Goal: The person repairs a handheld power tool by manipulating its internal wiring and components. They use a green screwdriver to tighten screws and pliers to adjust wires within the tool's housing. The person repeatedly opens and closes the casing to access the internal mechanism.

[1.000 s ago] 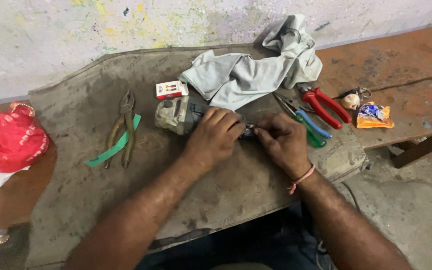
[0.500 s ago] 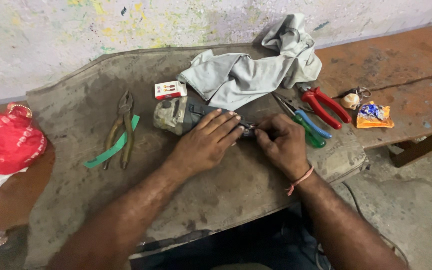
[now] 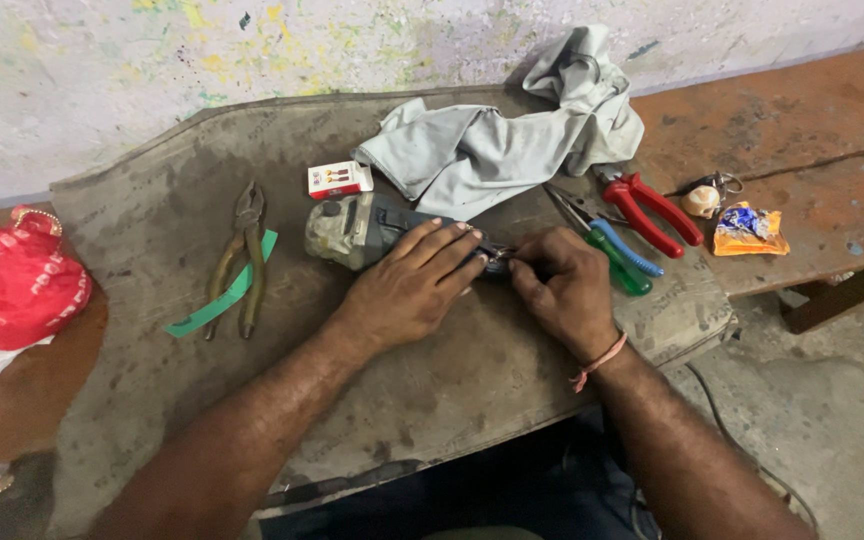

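A dirty grey power tool, shaped like an angle grinder, lies on its side on a worn grey mat. My left hand rests flat over its dark body and holds it down. My right hand has its fingers pinched at the tool's rear end, on a small part too tiny to make out. The two hands nearly touch there. A red thread band is on my right wrist.
Rusty pliers lie over a green strip at left. A small red-and-white box and a grey cloth lie behind the tool. Blue-green pliers, red-handled cutters, a key ring, an orange packet sit right. Red fabric far left.
Both hands stay on the tool with only small finger shifts. The view has moved slightly.
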